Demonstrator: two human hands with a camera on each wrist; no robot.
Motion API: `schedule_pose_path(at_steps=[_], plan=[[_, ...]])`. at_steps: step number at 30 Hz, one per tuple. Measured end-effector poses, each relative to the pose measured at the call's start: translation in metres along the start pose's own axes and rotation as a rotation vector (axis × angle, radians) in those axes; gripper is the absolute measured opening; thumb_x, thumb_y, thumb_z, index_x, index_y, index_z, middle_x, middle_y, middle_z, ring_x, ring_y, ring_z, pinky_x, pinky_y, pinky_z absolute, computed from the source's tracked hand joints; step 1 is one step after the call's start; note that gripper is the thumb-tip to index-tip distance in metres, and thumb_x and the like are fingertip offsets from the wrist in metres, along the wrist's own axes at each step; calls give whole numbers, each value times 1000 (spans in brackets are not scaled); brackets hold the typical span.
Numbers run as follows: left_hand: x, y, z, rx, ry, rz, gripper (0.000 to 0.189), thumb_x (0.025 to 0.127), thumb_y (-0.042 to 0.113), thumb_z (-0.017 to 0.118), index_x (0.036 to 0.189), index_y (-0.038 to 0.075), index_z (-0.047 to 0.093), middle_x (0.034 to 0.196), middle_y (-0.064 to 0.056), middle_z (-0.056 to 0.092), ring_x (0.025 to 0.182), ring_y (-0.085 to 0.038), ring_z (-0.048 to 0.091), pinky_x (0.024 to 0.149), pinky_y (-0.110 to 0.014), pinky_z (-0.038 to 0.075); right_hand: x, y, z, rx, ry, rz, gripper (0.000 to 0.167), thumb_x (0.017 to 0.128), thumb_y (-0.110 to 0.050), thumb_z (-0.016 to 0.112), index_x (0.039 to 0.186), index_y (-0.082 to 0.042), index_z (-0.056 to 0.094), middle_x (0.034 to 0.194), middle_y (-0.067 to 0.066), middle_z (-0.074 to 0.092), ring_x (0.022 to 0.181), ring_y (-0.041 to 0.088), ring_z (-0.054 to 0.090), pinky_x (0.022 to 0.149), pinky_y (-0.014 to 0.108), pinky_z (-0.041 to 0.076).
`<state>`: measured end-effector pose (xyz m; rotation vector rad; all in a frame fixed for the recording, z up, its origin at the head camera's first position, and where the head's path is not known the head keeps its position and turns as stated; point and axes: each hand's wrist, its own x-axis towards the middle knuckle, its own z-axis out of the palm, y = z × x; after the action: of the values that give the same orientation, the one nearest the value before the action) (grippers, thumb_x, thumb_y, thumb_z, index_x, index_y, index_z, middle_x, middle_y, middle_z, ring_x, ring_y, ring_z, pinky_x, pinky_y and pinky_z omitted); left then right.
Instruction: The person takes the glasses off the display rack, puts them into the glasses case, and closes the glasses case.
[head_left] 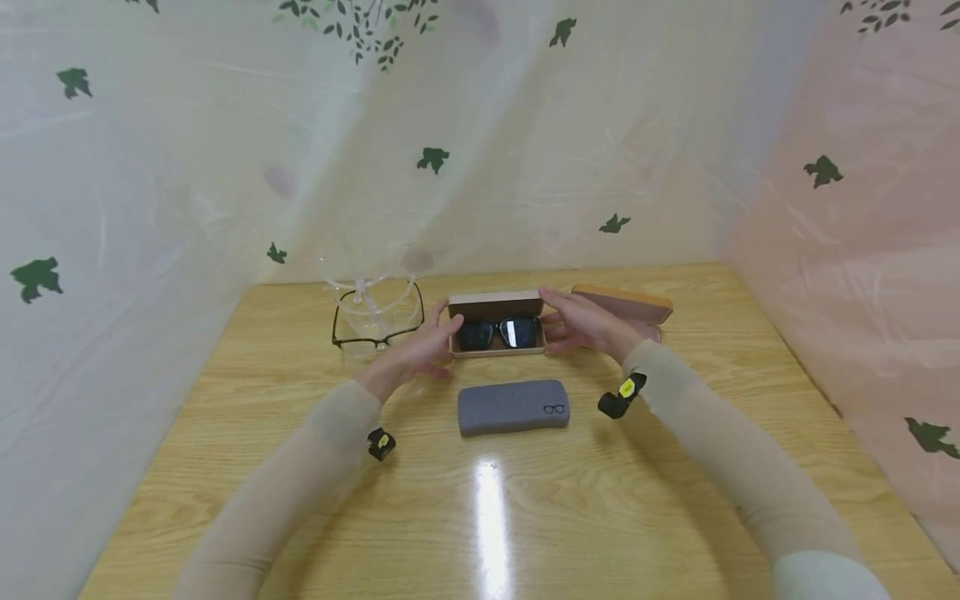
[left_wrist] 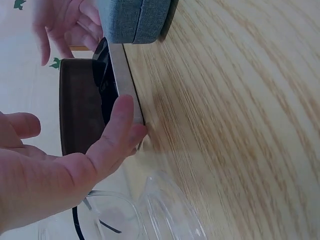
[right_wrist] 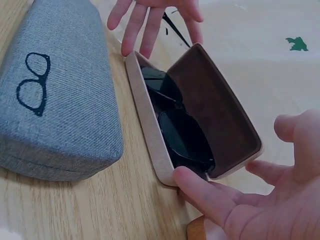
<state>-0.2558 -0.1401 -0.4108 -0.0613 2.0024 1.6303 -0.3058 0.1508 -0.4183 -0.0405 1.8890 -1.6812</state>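
As sunglasses (head_left: 498, 334) lie in a lid-up case (right_wrist: 151, 127) between them, a person's left hand (head_left: 422, 344) and right hand (head_left: 588, 322) touch its ends, fingers loosely extended.

Head view: orange-lidded hard case (head_left: 636, 302) partly hidden behind the bare right hand (head_left: 588, 322); outline of the clear plastic stand (head_left: 362, 292) faint, probably not fully readable. Left wrist view: front wall of the beige, brown-lined case (left_wrist: 120, 72) masks part of the black, dark-lensed sunglasses (left_wrist: 107, 87); top edge cuts off the blue-grey fabric case (left_wrist: 132, 20).
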Motion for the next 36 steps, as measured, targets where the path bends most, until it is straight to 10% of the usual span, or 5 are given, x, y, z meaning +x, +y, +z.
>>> schedule_pose_path(at_steps=[9, 36], plan=[[2, 0, -3, -7, 29, 1, 66, 109, 45, 39, 162, 34, -1, 153, -35, 30, 131, -48, 49, 99, -59, 50, -2, -5, 1, 16, 48, 29, 72, 108, -50, 41, 164, -13, 15, 153, 30, 34, 133, 48, 46, 104, 56, 47], [-1, -4, -2, 55, 10, 29, 72, 109, 44, 40, 162, 31, -7, 154, -34, 25, 133, -48, 47, 102, -56, 49, 6, -2, 3, -40, 105, 29, 69, 105, -47, 51, 162, -15, 26, 149, 28, 42, 123, 45, 57, 98, 52, 53]])
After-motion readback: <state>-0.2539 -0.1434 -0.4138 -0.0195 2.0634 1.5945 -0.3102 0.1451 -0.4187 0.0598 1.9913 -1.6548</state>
